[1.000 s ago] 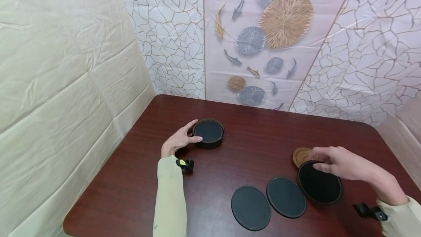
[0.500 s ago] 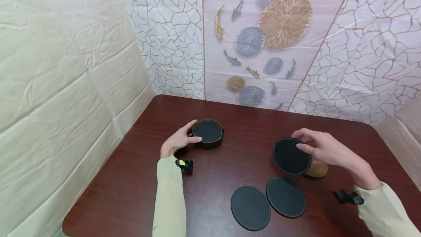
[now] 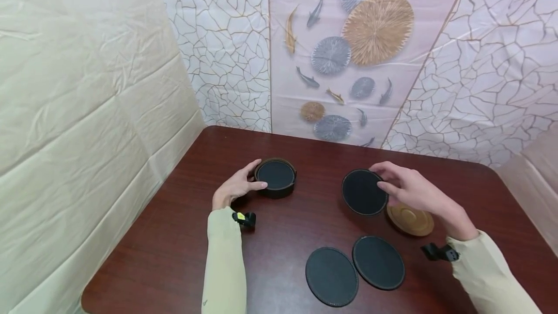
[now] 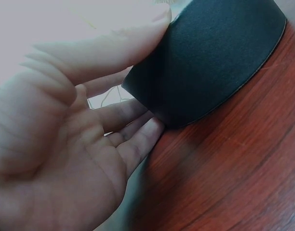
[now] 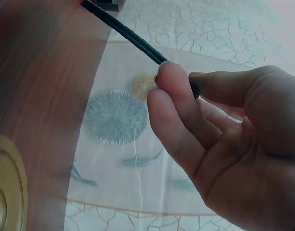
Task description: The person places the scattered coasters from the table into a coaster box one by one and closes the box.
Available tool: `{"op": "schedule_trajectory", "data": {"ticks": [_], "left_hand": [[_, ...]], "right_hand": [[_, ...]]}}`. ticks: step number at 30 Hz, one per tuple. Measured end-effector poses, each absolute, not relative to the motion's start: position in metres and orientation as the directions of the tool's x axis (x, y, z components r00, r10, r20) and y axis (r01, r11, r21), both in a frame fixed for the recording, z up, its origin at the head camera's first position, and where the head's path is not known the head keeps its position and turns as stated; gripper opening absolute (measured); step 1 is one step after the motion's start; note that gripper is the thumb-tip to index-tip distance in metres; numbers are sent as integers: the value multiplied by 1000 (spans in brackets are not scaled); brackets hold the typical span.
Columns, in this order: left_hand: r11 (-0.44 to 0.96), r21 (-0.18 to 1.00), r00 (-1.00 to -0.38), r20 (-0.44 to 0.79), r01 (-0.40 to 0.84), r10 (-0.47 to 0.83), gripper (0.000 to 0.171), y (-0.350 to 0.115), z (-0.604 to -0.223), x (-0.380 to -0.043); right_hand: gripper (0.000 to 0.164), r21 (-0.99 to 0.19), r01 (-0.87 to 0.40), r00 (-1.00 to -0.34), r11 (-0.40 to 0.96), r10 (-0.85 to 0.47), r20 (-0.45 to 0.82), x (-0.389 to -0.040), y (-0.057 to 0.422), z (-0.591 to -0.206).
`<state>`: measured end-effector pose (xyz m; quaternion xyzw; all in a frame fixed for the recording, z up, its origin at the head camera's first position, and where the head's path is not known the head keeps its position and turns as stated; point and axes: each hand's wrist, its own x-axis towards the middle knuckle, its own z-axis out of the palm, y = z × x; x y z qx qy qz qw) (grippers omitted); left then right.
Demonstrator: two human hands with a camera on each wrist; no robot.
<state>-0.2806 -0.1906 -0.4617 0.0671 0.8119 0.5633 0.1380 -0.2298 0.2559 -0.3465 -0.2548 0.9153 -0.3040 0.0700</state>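
My left hand (image 3: 237,185) holds the near-left side of a round black coaster holder (image 3: 282,192), thumb at its rim. A black coaster (image 3: 274,174) lies inside it. The left wrist view shows the holder's smooth curved wall (image 4: 220,62) standing on the table, fingertips against its edge. To the right, my right hand (image 3: 411,190) pinches a round black coaster (image 3: 363,193) by its right edge, raised above the table. Seen edge-on in the right wrist view, the pinched coaster (image 5: 133,36) is thin, with a line running along its edge.
Two black coasters (image 3: 332,276) (image 3: 378,262) lie side by side near the table's front. A round wooden lid-like disc (image 3: 410,220) rests beneath and right of the raised coaster. The dark red table (image 3: 174,256) meets patterned cloth at the back and cream cloth at the left.
My right hand has carried its coaster left and away from me, uncovering more of the wooden disc, which has also shifted slightly. The left hand stays on the holder.
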Motion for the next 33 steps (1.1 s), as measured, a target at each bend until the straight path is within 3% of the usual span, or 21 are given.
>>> {"op": "schedule_trajectory", "data": {"ticks": [14, 25, 33], "left_hand": [[366, 928, -947, -175, -68, 268, 89, -192, -459, -280], [385, 921, -941, -185, -65, 282, 85, -187, -426, -262], [400, 914, -944, -190, -70, 270, 89, -190, -451, -278]], "right_hand": [[44, -669, -446, -842, 594, -532, 90, -247, 226, -356], [48, -685, -477, -845, 551, -503, 183, -256, 195, -368], [47, -770, -418, -867, 483, -466, 178, -268, 174, -382]]}}
